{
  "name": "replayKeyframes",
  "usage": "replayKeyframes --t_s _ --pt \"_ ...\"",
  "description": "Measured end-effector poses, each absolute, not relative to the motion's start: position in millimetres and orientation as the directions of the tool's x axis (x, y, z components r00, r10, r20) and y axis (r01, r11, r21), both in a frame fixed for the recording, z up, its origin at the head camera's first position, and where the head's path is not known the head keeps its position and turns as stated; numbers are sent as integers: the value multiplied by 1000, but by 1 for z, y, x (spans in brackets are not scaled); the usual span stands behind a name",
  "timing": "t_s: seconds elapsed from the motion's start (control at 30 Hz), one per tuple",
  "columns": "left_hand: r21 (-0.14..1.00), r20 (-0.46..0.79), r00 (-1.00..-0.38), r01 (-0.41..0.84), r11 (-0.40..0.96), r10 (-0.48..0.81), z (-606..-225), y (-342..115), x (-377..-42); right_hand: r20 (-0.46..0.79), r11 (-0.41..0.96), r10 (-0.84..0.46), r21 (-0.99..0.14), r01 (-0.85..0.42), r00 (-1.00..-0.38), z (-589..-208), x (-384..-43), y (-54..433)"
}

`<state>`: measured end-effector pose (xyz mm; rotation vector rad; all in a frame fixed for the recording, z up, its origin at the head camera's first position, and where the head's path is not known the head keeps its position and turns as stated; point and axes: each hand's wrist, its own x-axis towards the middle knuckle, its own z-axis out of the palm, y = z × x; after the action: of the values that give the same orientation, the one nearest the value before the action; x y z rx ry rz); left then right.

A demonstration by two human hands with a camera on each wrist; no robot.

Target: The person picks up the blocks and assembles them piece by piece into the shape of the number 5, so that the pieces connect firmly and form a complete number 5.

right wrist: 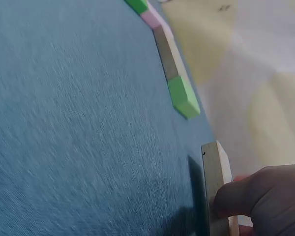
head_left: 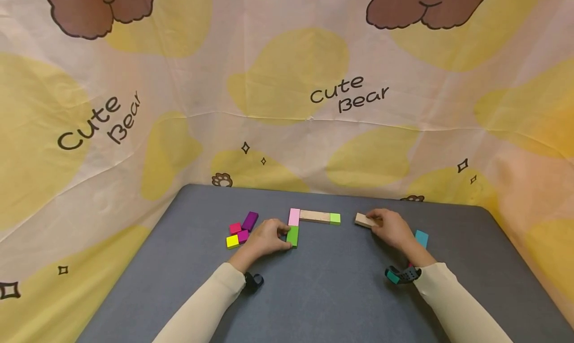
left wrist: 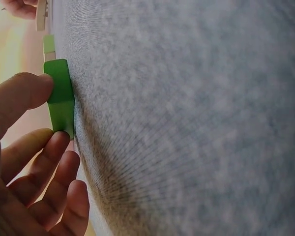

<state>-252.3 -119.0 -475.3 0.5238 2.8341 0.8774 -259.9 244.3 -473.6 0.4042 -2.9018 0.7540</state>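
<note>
My left hand (head_left: pixel 267 237) pinches a green block (head_left: pixel 292 237) lengthwise, thumb at its near end and fingertips at its far end. That block lies against a pink block (head_left: pixel 294 217). From the pink one a plain wooden block (head_left: pixel 315 216) runs right, with a light-green block (head_left: pixel 335 219) touching its right end. Farther right, my right hand (head_left: pixel 392 228) grips a second bare wooden block (head_left: pixel 365 220) between thumb and fingers. In the right wrist view this held block (right wrist: pixel 214 172) casts a shadow beside it, apart from the light-green block (right wrist: pixel 183 97).
Left of my left hand lie a purple block (head_left: pixel 250 221), a red block (head_left: pixel 235 228), a magenta block (head_left: pixel 243 237) and a yellow block (head_left: pixel 232 242) on the grey table (head_left: pixel 332 303). A blue block (head_left: pixel 421 238) sits beside my right wrist. Printed cloth (head_left: pixel 287 93) hangs behind.
</note>
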Motion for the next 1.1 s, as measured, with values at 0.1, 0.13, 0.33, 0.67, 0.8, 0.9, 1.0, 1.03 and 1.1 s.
replayKeyframes --t_s 0.1,0.13,0.33,0.67,0.8,0.9,1.0,1.03,1.1 --pt "568 -25 -933 283 773 360 -475 -118 -252 195 831 -230 -470 -297 -953 -472 -253 238" --pt "566 -27 -933 282 775 359 -474 -118 -251 202 828 -234 -472 -304 -951 -471 -251 235" --pt "552 -18 -929 298 779 369 -473 -117 -251 221 811 -246 -486 -325 -944 -468 -239 215" --pt "559 -12 -929 301 773 370 -473 -117 -252 250 782 -307 -483 -393 -918 -467 -225 170" --pt "563 -13 -930 298 771 369 -473 -117 -253 240 777 -323 -485 -401 -916 -469 -223 153" --pt "567 -16 -931 292 770 365 -473 -117 -254 241 772 -335 -484 -412 -911 -470 -221 142" --pt "569 -17 -933 286 771 359 -474 -118 -254 252 762 -348 -485 -429 -903 -470 -221 132" --pt "571 -16 -934 285 770 358 -475 -118 -254 253 762 -352 -481 -433 -901 -470 -220 130" --pt "571 -14 -935 283 770 354 -475 -118 -254 254 764 -361 -471 -441 -897 -471 -220 125"
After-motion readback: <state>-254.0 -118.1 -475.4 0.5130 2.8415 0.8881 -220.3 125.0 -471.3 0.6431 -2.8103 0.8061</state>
